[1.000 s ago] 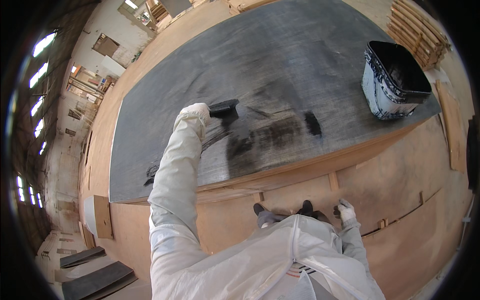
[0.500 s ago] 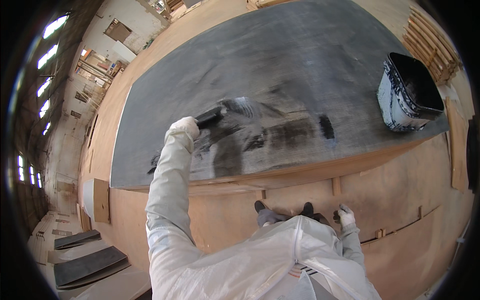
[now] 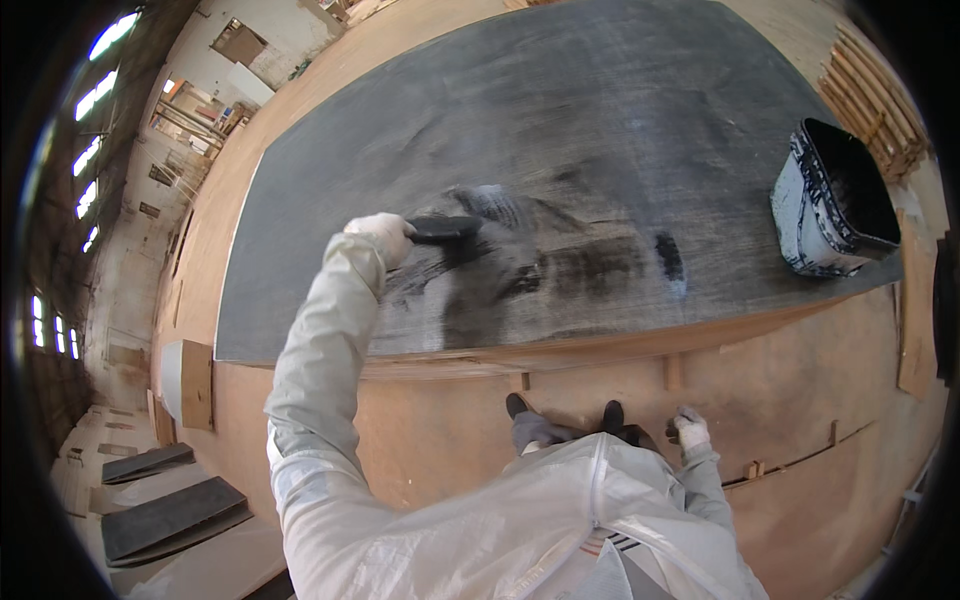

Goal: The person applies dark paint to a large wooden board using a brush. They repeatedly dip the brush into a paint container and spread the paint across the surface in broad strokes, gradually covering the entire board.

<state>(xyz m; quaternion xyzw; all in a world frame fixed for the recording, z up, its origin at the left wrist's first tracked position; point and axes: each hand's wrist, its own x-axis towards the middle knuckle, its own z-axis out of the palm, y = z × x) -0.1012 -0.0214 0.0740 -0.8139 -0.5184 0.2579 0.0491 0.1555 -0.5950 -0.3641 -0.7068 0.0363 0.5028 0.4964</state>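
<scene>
The gloved left hand [image 3: 380, 238] is clenched around the handle of a wide black paint brush [image 3: 447, 229], whose bristle end lies on the large dark-painted panel [image 3: 620, 130] at the edge of a wetter, blacker patch of strokes [image 3: 530, 270] near the panel's near side. The bristles blur into the dark paint, so where the brush ends and the coating begins is hard to make out. The gloved right hand [image 3: 688, 430] hangs low beside the person's hip, well apart from the panel; its fingers look loosely curled with nothing visibly in them, though it is small and partly hidden by the white coverall sleeve [image 3: 700, 490]. A white bucket smeared with black [image 3: 820, 215] stands on the panel's right end, near its corner; its inside is dark, and how full it is cannot be told. The panel rests on a plywood platform [image 3: 450, 450], with the tips of two dark shoes [image 3: 560, 420] showing below its edge
</scene>
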